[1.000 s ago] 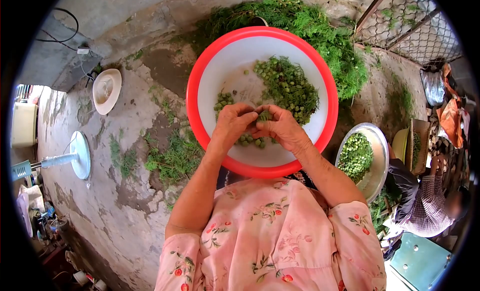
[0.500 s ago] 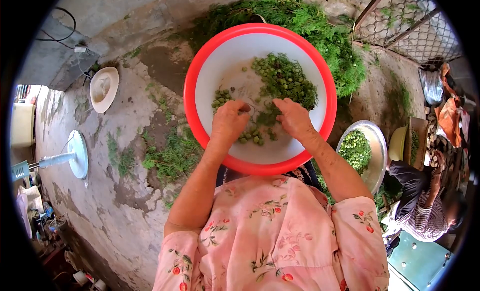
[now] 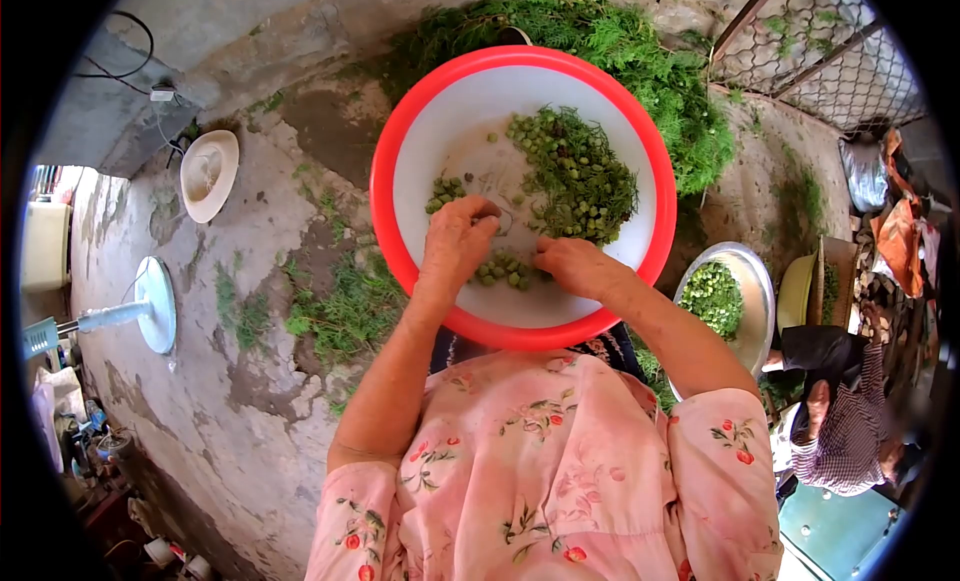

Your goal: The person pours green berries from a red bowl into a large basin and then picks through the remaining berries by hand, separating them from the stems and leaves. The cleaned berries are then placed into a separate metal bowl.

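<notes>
A white basin with a red rim (image 3: 657, 181) sits in front of me. On its right side lies a heap of small round green fruits mixed with feathery sprigs (image 3: 590, 186). My left hand (image 3: 460, 243) is over the basin's left half, its fingers curled together beside a small cluster of green fruits (image 3: 445, 191). Low in the basin, my right hand (image 3: 578, 267) has its fingertips pinched at the edge of another small pile of fruits (image 3: 503, 271). Whatever is between the fingers of either hand is too small or hidden to make out.
Cut green branches (image 3: 670, 101) are piled behind the basin. To the right stands a metal bowl (image 3: 757, 311) with green pieces, and beyond it a seated person (image 3: 840, 421). At left are a straw hat (image 3: 209, 177), a light-blue fan (image 3: 156, 306) and scattered sprigs (image 3: 350, 311).
My right hand has moved down and slightly left, from the heap's lower edge to the small pile. My left hand has barely moved. The person at right has shifted posture.
</notes>
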`<state>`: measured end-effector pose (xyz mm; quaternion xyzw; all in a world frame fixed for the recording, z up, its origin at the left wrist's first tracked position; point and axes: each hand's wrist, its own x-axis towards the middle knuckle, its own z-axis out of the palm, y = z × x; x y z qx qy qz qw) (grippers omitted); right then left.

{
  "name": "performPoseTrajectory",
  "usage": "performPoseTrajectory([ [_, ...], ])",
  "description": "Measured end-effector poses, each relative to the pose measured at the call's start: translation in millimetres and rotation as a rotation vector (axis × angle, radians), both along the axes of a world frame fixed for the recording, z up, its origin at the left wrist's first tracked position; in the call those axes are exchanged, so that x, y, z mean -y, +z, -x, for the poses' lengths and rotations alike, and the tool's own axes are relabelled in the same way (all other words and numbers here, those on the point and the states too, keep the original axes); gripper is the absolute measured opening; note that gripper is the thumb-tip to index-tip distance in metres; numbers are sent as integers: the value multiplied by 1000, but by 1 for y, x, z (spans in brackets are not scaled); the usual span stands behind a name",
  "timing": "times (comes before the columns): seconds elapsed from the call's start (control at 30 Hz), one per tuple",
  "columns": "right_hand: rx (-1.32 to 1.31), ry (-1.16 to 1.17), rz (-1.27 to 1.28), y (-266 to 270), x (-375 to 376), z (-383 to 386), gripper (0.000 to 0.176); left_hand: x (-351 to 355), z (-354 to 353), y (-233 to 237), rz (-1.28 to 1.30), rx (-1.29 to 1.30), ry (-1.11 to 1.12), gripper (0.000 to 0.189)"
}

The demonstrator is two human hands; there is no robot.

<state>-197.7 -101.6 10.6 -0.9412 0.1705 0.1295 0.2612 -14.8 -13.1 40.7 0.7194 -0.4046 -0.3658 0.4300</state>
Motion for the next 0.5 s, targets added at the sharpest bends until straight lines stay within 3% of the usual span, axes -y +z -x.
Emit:
performPoseTrajectory([
  [0.17,69,-121,-74,13,17,12,19,0,1,-1,-3,12,-14,20],
  [0.37,99,-232,-258,-3,18,14,38,-1,1,2,-21,0,-29,21],
  [0.5,66,-112,-172,5,18,14,41,0,1,-1,-22,-17,-28,22],
])
